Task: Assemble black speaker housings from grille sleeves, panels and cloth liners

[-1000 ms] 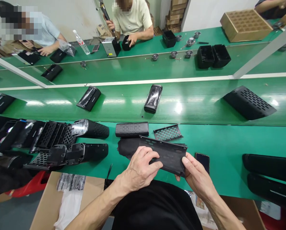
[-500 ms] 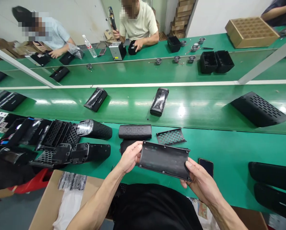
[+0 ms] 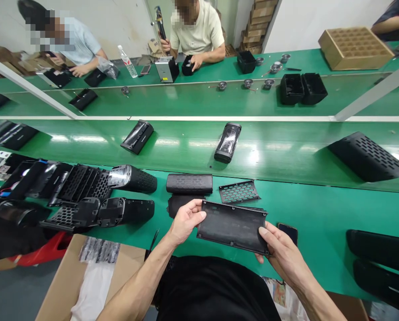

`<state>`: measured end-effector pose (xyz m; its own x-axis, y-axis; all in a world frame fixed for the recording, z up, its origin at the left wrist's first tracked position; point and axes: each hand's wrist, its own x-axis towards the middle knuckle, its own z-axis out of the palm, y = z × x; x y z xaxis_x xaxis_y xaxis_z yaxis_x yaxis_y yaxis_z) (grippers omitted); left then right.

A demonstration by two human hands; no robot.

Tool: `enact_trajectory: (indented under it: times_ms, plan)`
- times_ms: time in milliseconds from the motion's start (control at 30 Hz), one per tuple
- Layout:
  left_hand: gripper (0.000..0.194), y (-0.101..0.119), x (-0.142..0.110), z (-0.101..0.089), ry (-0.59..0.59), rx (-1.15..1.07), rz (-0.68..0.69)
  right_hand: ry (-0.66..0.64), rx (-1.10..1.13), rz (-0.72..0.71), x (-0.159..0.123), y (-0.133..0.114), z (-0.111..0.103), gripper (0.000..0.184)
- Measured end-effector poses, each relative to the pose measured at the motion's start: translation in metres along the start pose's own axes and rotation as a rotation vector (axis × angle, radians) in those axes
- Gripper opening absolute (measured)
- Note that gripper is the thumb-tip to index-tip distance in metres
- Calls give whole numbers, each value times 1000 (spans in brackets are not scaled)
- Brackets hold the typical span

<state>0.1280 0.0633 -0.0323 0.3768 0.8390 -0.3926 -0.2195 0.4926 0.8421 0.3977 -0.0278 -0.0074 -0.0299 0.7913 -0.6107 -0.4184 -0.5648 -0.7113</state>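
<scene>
Between my hands, above the green table, I hold a black plastic panel (image 3: 233, 227) with its smooth, slightly hollow side facing me. My left hand (image 3: 186, 223) pinches its left end, thumb on top. My right hand (image 3: 278, 240) grips the right end with the thumb over the edge; the other fingers are partly hidden beneath. Just beyond the panel lie a perforated black grille (image 3: 239, 191) and a dark rounded speaker housing (image 3: 189, 183). Another black piece (image 3: 182, 205) is partly covered by my left hand.
Several black housings (image 3: 132, 178) and grilles crowd the table's left. A phone (image 3: 288, 234) lies right of my right hand. Across the table runs a green conveyor (image 3: 179, 147) carrying speaker units. Co-workers (image 3: 199, 35) sit opposite. An open cardboard box (image 3: 129, 258) stands at my lower left.
My left thumb has shifted further onto the panel's face, and the panel has moved slightly right in view. The whole scene has shifted a little with my head. Both hands keep hold.
</scene>
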Motion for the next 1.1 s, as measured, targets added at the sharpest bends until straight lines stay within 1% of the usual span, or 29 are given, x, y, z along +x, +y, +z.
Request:
enact_trajectory:
  times_ms: [233, 433, 600, 800, 1100]
  plan:
    - [41, -1, 0, 2, 25, -1, -2, -23, 31, 2, -3, 0, 0, 29]
    - [35, -4, 2, 2, 47, 3, 23, -48, 31, -20, -3, 4, -3, 29]
    - [36, -5, 4, 1, 69, 25, 33, -68, 28, -35, -1, 5, -3, 29]
    - [38, -2, 3, 0, 43, 1, 19, -73, 32, -44, -2, 3, -1, 29]
    - [37, 2, 3, -3, 15, 4, 52, -122, -25, -98, -3, 1, -2, 28]
